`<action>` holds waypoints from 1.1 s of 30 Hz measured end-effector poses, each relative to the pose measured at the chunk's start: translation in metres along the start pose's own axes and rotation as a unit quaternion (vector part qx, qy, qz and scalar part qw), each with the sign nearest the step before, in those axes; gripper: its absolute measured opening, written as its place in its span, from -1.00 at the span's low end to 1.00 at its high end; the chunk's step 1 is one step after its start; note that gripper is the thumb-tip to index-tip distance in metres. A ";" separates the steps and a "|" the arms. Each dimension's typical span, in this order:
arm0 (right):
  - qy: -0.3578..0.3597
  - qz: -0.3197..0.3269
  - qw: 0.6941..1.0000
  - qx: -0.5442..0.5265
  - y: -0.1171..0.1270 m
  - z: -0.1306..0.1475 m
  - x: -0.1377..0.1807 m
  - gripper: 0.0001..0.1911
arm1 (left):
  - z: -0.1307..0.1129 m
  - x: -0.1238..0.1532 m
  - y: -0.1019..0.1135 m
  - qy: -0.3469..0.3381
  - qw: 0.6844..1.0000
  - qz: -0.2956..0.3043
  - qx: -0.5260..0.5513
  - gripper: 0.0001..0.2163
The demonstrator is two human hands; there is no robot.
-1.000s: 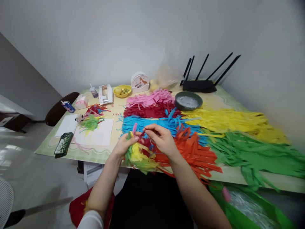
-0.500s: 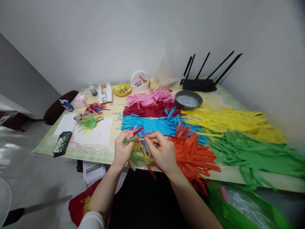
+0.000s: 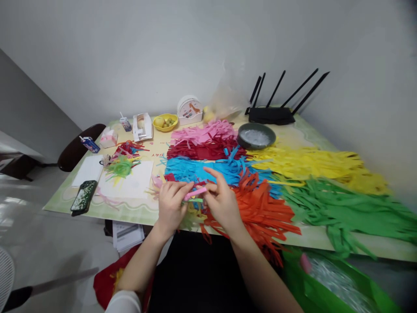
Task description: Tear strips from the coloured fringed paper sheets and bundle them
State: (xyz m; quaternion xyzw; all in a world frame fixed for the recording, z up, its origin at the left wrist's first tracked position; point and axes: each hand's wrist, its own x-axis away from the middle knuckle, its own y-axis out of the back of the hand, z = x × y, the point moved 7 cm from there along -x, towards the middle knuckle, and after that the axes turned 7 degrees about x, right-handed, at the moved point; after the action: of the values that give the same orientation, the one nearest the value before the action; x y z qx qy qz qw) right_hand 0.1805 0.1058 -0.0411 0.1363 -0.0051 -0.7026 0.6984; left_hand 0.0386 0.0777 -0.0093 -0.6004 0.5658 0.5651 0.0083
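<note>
My left hand point(image 3: 172, 203) is closed around a small bunch of coloured strips, paper or thin fabric. Pink, red, blue and green ends point(image 3: 195, 194) stick out of it toward the right, and pale ones show on its far side. At the tips of these ends, my right hand point(image 3: 224, 203) pinches with thumb and curled fingers, its index finger stretched out. Behind both hands lies a pile of blue strips point(image 3: 215, 169). An orange pile point(image 3: 267, 211) spreads beside my right wrist. Yellow-green strips point(image 3: 193, 217) lie beneath my hands.
Farther back are pink strips point(image 3: 211, 131), red strips point(image 3: 202, 150) and a dark round bowl point(image 3: 256, 145). Yellow strips point(image 3: 319, 165) and green strips point(image 3: 352, 211) cover the right side. To the left lie a phone point(image 3: 84, 195) and a mixed tassel bunch point(image 3: 122, 167) on white paper.
The strips in my left hand have turned so their ends point right. My right index finger has straightened, and its other fingers are now at the strip ends.
</note>
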 end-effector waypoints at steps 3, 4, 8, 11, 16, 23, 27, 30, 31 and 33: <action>-0.063 0.080 0.989 -0.103 -0.012 -0.022 -0.009 -0.62 | 0.002 0.004 -0.007 -0.018 0.999 0.028 0.003 -0.69; -0.079 0.094 0.985 -0.121 -0.014 -0.027 -0.011 -0.65 | 0.003 0.005 -0.010 -0.018 0.999 0.037 0.009 -0.69; -0.091 -0.007 0.973 -0.214 0.000 -0.036 -0.019 -0.67 | 0.018 0.010 -0.021 0.048 0.993 0.064 0.087 -0.69; -0.051 -0.141 0.939 -0.311 0.028 -0.032 -0.019 -0.69 | 0.040 0.013 -0.027 0.167 0.961 0.057 0.211 -0.76; 0.030 -0.225 0.935 -0.272 0.064 -0.018 -0.020 -0.77 | 0.064 0.014 -0.030 0.316 0.870 0.050 0.374 -0.80; 0.044 0.051 0.996 -0.050 0.002 0.007 -0.018 -0.76 | 0.041 0.015 -0.050 0.387 0.754 0.152 0.508 -0.71; 0.061 0.060 0.996 -0.013 -0.006 0.007 -0.015 -0.76 | 0.040 0.018 -0.050 0.408 0.718 0.095 0.556 -0.69; 0.070 0.036 0.997 -0.008 0.001 0.003 -0.015 -0.77 | 0.050 0.024 -0.048 0.457 0.680 0.020 0.573 -0.63; 0.075 0.029 0.997 -0.002 0.003 0.002 -0.015 -0.78 | 0.053 0.027 -0.048 0.477 0.665 0.003 0.575 -0.61; 0.083 0.010 0.996 0.016 0.007 0.002 -0.013 -0.79 | 0.056 0.030 -0.050 0.509 0.641 -0.016 0.575 -0.57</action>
State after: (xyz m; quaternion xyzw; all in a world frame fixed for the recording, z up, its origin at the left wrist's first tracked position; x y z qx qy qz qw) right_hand 0.1870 0.1176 -0.0351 0.2051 0.0406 -0.6815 0.7013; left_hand 0.0273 0.1116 -0.0811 -0.6764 0.6821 -0.2686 0.0714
